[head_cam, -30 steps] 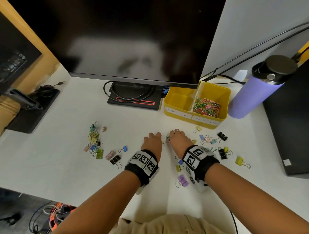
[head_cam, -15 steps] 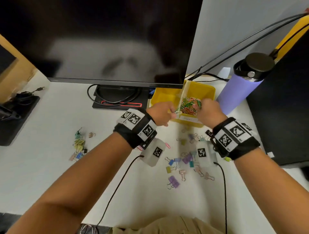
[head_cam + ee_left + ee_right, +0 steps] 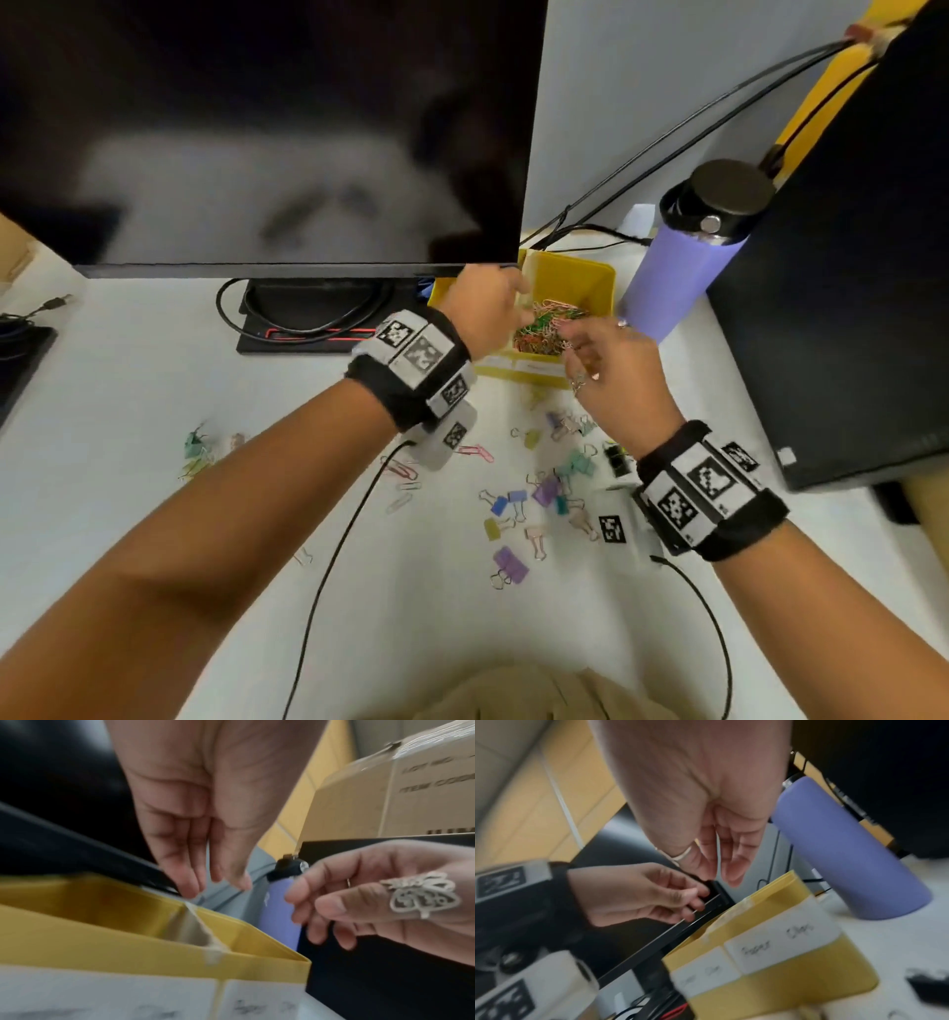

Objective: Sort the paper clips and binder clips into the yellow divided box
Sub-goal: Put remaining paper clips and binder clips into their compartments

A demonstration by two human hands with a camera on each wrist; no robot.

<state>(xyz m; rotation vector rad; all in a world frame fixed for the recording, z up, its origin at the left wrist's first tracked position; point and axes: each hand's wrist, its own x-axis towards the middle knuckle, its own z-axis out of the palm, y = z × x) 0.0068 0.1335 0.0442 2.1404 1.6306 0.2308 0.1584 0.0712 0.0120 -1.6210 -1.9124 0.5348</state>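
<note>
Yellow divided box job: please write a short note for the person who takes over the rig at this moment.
Left hand: above the yellow divided box, fingers straight and pointing down, holding nothing visible.
Right hand: at the box's front edge, fingers relaxed, nothing visible in them.
Things: a pile of coloured paper clips lies in the right compartment; the left compartment is mostly hidden by the left hand.
Done: many paper clips are in the box.
Left: binder clips scattered on the white desk in front of the box, a small group further left, and a few loose paper clips.
</note>
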